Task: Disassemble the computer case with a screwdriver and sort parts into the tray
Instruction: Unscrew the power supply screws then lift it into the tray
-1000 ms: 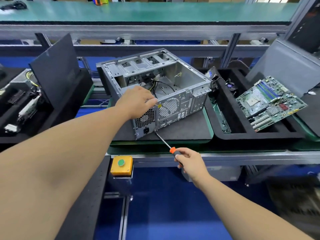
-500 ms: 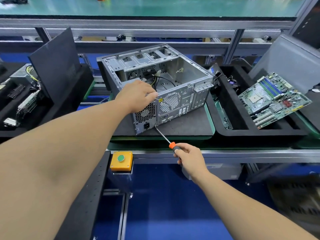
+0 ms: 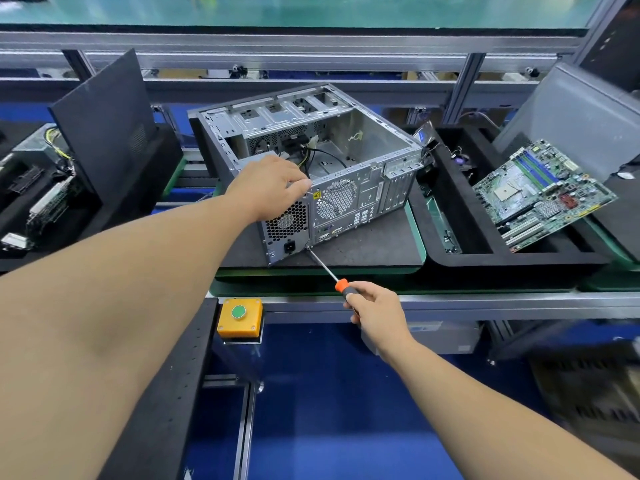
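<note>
I am working well into the job: the computer case [image 3: 311,168] is lying open at mid-bench, its motherboard [image 3: 540,195] already resting in the tray [image 3: 460,216] to the right. The power supply [image 3: 287,226] is remaining, I judge. My left hand [image 3: 270,188] is pressing closed on the near top edge; my right hand [image 3: 374,313] is gripping the screwdriver [image 3: 332,271], tip at a low rear screw. Since half a second ago, barely anything is changing.
</note>
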